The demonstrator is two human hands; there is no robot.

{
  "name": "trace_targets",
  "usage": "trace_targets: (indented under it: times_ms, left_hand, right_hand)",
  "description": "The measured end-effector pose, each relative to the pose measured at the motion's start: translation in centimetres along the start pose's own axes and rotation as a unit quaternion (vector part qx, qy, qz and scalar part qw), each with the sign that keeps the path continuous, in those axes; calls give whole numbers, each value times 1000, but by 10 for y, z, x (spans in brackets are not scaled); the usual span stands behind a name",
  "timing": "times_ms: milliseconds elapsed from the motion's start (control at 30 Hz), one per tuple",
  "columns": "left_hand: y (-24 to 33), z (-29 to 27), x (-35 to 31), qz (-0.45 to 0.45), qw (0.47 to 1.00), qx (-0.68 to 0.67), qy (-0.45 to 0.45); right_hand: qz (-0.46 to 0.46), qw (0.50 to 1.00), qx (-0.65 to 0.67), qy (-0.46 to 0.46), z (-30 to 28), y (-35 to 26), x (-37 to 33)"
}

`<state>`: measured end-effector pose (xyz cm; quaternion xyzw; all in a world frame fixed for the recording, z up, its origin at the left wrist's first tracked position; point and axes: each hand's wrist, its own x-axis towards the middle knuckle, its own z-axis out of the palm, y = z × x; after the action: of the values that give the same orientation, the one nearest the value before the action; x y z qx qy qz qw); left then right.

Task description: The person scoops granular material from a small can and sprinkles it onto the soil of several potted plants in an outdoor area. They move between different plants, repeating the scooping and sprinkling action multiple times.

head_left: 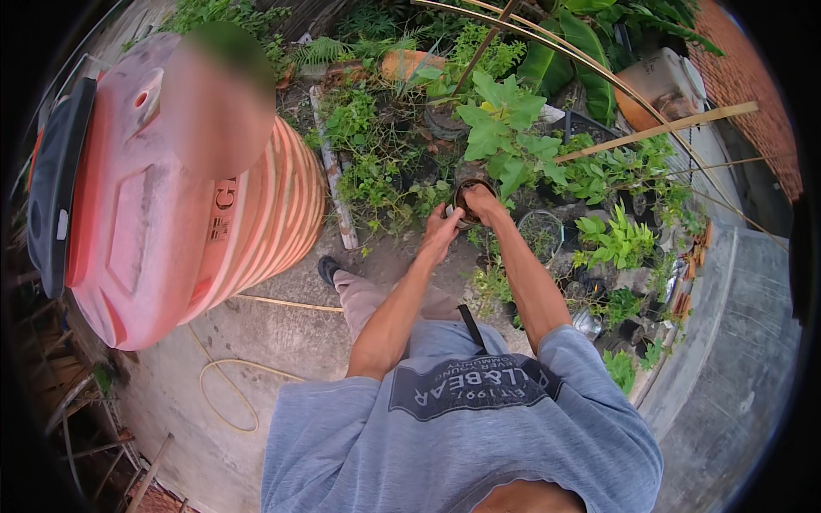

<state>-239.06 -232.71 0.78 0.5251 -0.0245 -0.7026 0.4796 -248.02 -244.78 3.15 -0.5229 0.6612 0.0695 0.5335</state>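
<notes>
In front of me, a small round pot (473, 181) with a brown rim and dark inside is among the plants. My left hand (441, 231) is closed on the near left side of this pot, and something small and whitish shows by its fingertips. Over the pot's opening is my right hand (482, 205), its fingers curled down inside the rim. What those fingers grip, if anything, is hidden. Just beyond the right hand, a plant with broad, lobed green leaves (505, 128) rises beside the pot.
To the left lies a large reddish-orange ribbed tank (154, 231) with a black lid (62, 188). A yellow hose (231, 363) loops across the concrete. Bent bamboo strips (658, 132) arch over the potted plants. A low grey wall (727, 316) runs along the right.
</notes>
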Motion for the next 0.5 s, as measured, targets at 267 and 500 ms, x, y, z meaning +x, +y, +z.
trace_targets:
  times_ms: [267, 500]
  left_hand:
    - [-7, -4, 0, -12, 999, -47, 24]
    - [-6, -5, 2, -25, 999, -26, 30]
  right_hand:
    - [-3, 969, 233, -85, -21, -21, -22]
    - [-197, 962, 188, 2, -39, -59, -39]
